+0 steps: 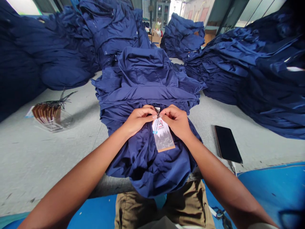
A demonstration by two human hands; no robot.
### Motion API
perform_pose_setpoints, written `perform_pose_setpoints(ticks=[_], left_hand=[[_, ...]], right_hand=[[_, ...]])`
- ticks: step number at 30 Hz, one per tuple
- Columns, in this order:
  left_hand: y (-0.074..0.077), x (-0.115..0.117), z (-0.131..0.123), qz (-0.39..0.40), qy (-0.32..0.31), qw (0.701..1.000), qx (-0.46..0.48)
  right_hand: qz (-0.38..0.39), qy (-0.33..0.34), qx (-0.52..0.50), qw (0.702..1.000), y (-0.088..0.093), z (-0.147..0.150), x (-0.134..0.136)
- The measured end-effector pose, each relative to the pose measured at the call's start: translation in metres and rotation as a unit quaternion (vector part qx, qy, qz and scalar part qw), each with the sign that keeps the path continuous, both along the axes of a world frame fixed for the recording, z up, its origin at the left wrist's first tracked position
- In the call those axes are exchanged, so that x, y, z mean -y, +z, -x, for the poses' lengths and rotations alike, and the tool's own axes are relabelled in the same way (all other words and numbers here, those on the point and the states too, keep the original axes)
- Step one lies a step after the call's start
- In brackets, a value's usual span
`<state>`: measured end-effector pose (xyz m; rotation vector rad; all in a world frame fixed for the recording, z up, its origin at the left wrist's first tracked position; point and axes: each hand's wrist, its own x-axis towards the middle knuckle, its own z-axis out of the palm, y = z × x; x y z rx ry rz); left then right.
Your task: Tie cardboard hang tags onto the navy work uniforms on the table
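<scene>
Left hand [137, 120] and right hand [175, 121] pinch 1 hangtag [162, 135] on 1 navy shirt [143, 165].

Hang tag [162, 136]: white card w/ grey forest print, red logo, tan backing edge; tilted, lower end resting on rumpled navy shirt [140, 159]. Top of tag pinched between L hand [139, 120] and R hand [175, 121], approx. meeting at centre. Small dark fastener [157, 110] at tag top, partly hidden.

Glass-fronted cabinet [162, 14] by the far wall [194, 9], bright windows [259, 12] to the right
</scene>
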<state>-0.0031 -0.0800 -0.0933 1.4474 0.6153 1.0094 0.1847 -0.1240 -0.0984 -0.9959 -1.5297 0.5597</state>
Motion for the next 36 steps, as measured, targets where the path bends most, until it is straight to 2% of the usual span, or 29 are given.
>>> perform_pose_setpoints(ticks=[17, 24, 31, 34, 36], left_hand=[[-0.001, 0.001, -0.001, 0.029, 0.014, 0.999, 0.026], [-0.002, 0.001, -0.001, 0.021, 0.015, 1.000, 0.014], [-0.002, 0.000, -0.002, 0.020, 0.024, 0.999, 0.011], [-0.001, 0.001, -0.002, 0.015, 0.028, 0.999, 0.005], [-0.001, 0.001, -0.002, 0.012, 0.029, 1.000, 0.002]], right_hand=[[-0.146, -0.035, 0.095, 0.984, -0.004, -0.001, 0.003], [-0.164, -0.046, 0.135, 0.976, -0.006, 0.000, 0.005], [-0.237, -0.095, 0.229, 0.939, -0.009, -0.002, 0.003], [-0.234, -0.110, 0.246, 0.934, -0.009, -0.002, 0.004], [-0.212, -0.094, 0.228, 0.946, -0.009, -0.001, 0.004]])
